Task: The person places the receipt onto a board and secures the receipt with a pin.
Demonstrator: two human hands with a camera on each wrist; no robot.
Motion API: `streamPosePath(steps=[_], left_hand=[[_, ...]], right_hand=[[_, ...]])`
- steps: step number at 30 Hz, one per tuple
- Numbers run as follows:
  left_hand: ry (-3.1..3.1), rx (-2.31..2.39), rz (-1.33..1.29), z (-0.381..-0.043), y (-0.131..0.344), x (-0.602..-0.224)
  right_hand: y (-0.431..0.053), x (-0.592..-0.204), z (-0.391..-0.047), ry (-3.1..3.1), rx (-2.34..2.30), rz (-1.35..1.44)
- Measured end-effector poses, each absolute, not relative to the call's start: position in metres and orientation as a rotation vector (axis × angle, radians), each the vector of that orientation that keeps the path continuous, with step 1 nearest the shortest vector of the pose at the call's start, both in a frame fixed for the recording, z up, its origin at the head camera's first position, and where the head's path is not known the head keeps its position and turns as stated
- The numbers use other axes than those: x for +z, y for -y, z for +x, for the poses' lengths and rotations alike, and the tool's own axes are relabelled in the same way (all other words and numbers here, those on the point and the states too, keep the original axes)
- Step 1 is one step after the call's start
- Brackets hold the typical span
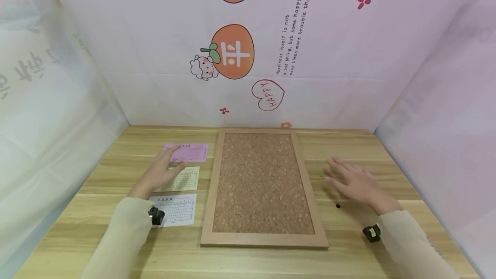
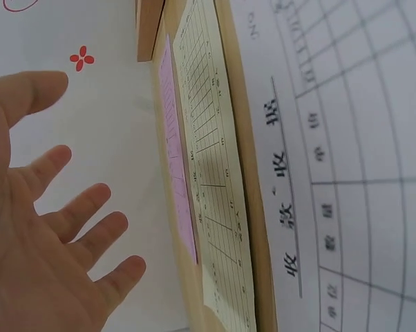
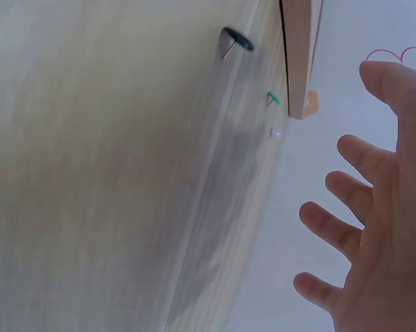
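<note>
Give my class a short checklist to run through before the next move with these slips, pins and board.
1. Left grip free: ok, fingers spread, holding nothing.
2. Right grip free: ok, also holding nothing.
3. Slip placed on the cork board: not ok; the pink slip, yellow slip and white slip all lie left of it.
4. Pins in view: ok; the black pin, green pin and pale purple pin lie on the table, right of the board.
5. Which way the pale purple pin points: cannot tell, too small.

"HAPPY" — red heart [image 1: 268, 95]; "平" on orange fruit [image 1: 233, 51]; "收款收据" — white slip [image 2: 339, 166].
</note>
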State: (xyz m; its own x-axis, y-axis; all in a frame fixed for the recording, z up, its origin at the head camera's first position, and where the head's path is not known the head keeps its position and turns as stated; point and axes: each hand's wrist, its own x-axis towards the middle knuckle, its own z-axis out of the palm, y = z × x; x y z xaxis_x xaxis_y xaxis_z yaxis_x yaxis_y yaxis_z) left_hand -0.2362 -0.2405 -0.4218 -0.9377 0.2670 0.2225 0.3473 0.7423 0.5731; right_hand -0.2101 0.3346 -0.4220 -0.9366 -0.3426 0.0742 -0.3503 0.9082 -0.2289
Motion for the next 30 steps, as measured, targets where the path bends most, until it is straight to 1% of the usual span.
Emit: streamPosePath(steps=[6,14,22,30], left_hand=[[2.800,-1.065,-0.452,-0.244,0.241,-0.424],[2.826,-1.124,-0.383,-0.256,0.244,-0.422],[2.908,-1.214,-0.221,-0.262,0.250,-0.419],[2.922,-1.286,-0.127,-0.269,0.254,-0.420]], right_hand=[[-0.326,-0.425,-0.210,2.969,0.415,0.666],[-0.312,-0.428,-0.208,2.941,0.437,0.753],[-0.299,-0.431,-0.206,2.919,0.518,0.842],[-0.288,-0.435,-0.207,2.941,0.620,0.907]])
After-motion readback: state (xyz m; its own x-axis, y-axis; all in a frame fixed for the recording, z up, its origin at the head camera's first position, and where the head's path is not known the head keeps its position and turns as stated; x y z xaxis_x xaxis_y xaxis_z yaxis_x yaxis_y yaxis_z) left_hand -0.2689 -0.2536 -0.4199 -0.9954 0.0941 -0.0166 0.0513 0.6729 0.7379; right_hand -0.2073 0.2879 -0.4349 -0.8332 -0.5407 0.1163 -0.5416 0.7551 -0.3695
